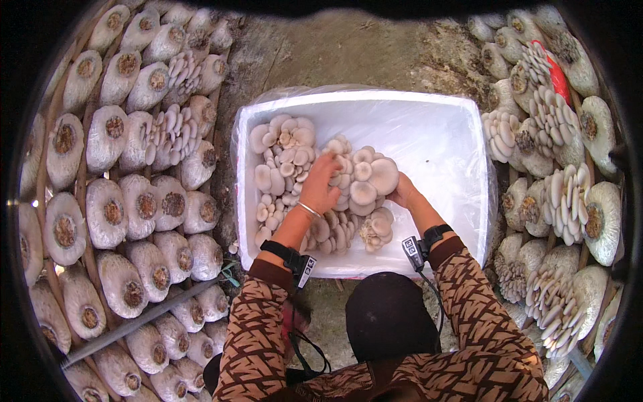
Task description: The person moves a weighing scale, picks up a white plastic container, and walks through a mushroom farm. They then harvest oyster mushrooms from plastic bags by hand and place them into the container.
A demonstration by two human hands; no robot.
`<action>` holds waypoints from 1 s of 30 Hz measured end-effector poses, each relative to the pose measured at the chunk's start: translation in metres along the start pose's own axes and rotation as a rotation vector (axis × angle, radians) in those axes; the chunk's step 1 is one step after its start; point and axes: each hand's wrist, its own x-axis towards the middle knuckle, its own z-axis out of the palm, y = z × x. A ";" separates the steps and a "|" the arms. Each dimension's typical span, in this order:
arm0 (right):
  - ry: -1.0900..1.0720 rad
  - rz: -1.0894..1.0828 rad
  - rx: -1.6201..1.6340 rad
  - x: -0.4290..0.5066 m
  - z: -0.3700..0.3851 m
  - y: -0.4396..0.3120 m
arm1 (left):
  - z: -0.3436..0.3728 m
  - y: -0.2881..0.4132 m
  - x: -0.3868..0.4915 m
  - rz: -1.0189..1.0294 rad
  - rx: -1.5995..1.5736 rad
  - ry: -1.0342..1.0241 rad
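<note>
A white foam box [356,98] lined with clear plastic film lies before me, its left half filled with clusters of oyster mushrooms [289,163]. My right hand [403,191] grips the right edge of a large mushroom cluster [374,176]; its fingers are partly hidden under the caps. My left hand [321,183] rests on the left side of the same cluster and the mushrooms beside it, fingers spread; whether it grips anything cannot be told. A smaller cluster [377,228] lies just below, its pale stem base showing.
Stacked mushroom grow bags [106,208] line the left side, on wooden poles. More bags on the right bear oyster mushrooms [567,201], with a red plastic piece [556,78] among them. A grey bar [145,317] slants across the lower left. Cables hang from both wrist devices.
</note>
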 end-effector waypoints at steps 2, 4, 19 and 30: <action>0.029 -0.032 -0.031 -0.001 0.005 0.008 | -0.006 0.006 -0.001 -0.104 -0.352 0.220; 0.048 -0.093 -0.085 -0.003 0.014 0.014 | -0.003 0.016 -0.002 0.048 -0.028 0.069; 0.178 -0.044 -0.039 -0.018 0.022 0.008 | 0.014 0.040 -0.001 -0.064 0.345 -0.263; 0.306 0.142 0.064 0.009 -0.085 0.001 | -0.279 0.138 -0.156 -0.151 0.171 0.086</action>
